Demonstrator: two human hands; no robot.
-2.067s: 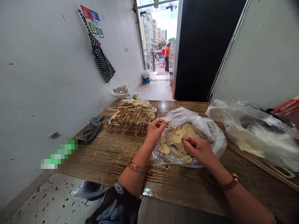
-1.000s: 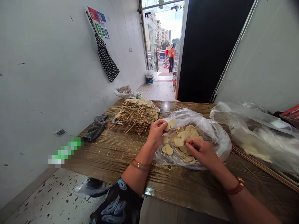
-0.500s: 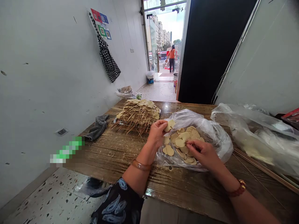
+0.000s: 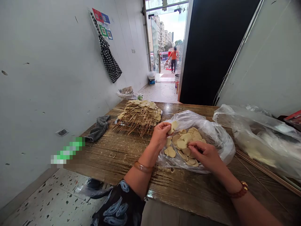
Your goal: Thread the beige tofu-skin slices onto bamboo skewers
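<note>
My left hand (image 4: 161, 135) pinches a thin, pale yellow, round-edged food slice (image 4: 174, 126) between thumb and fingers, above the near-left part of an open clear plastic bag (image 4: 218, 138). More loose slices (image 4: 192, 135) of the same sort lie heaped in the bag. Over this heap, my right hand (image 4: 204, 153) is closed, its thumb and forefinger pinching the edge of another pale slice (image 4: 183, 142). Left of the bag is a stack of skewered slices (image 4: 143, 113), their thin wooden sticks pointing toward me.
The wooden table (image 4: 122, 157) carries a grey cloth (image 4: 97, 127) at its left edge. At the right lie a bundle of long wooden sticks (image 4: 265, 169) and a large clear plastic bag (image 4: 258, 131). A person (image 4: 173, 58) in orange stands outside the glass door.
My left hand has shifted slightly right with its slice, which has turned a little. My right hand stays nearly where it was. The person outside has moved their arms.
</note>
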